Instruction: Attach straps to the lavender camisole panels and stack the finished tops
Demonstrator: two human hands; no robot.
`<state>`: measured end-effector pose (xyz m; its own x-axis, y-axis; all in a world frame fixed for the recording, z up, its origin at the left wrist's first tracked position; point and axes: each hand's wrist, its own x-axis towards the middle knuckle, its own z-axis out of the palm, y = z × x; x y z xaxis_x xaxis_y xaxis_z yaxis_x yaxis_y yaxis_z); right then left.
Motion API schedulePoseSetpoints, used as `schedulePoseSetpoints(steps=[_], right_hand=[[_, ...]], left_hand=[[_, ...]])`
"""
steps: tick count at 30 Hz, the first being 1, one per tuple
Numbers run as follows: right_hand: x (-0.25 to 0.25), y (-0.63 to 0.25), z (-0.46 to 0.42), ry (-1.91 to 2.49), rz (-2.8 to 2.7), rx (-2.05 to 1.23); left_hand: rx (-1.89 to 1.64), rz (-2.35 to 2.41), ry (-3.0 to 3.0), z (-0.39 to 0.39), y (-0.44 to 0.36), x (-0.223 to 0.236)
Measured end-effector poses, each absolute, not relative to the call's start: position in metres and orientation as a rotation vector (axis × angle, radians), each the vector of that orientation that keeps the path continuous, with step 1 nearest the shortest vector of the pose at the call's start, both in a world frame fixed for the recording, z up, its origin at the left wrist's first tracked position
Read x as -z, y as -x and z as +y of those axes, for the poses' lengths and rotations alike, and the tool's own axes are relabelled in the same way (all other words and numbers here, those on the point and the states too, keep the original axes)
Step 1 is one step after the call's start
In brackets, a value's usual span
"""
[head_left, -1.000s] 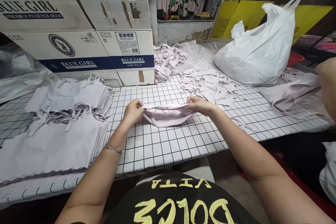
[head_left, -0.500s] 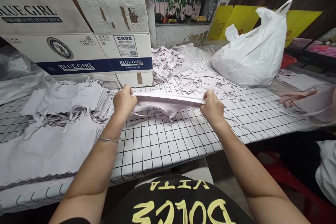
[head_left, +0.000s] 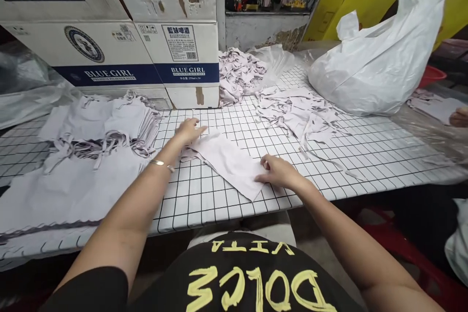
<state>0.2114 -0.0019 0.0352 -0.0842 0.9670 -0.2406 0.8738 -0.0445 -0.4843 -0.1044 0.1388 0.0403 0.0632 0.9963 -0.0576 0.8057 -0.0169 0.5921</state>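
Observation:
A pale pink piece of clothing (head_left: 230,161) lies folded at a slant on the checked table in front of me, its lower corner near the front edge. My left hand (head_left: 190,132) is at its far left end, fingers apart and thumb stretched out over the cloth. At the right edge, my right hand (head_left: 278,171) touches the cloth with its thumb; the fingers are curled, with a gap between them and the thumb. To the left sits a stack of similar pale pink garments with thin straps (head_left: 91,175).
Loose pale pink garments (head_left: 296,109) lie in a heap behind my right hand, with another pile (head_left: 239,75) farther back. A beer carton (head_left: 146,44) stands at the back left and a full white plastic bag (head_left: 373,63) at the right. Another person's hand (head_left: 458,117) shows far right.
The garment was stretched between both fists above the table; now it lies on the tabletop. My left fingers have loosened and spread, and my right hand has come lower and nearer.

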Motion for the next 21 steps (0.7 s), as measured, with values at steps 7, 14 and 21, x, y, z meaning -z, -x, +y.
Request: schedulePoseSetpoints(steps=[7, 14, 21], right_hand=[[-0.033, -0.235, 0.0, 1.64, -1.662, -1.318], [-0.137, -0.159, 0.039, 0.983, -1.367, -1.424], [-0.124, -0.045, 0.015, 0.582, -0.74, -1.717]], left_hand=[[-0.677, 1.618, -1.804, 0.171, 0.06, -0.029], [-1.082, 1.595, -2.023, 0.242, 0.07, -0.208], [-0.789, 1.282, -2.198, 0.193, -0.036, -0.251]])
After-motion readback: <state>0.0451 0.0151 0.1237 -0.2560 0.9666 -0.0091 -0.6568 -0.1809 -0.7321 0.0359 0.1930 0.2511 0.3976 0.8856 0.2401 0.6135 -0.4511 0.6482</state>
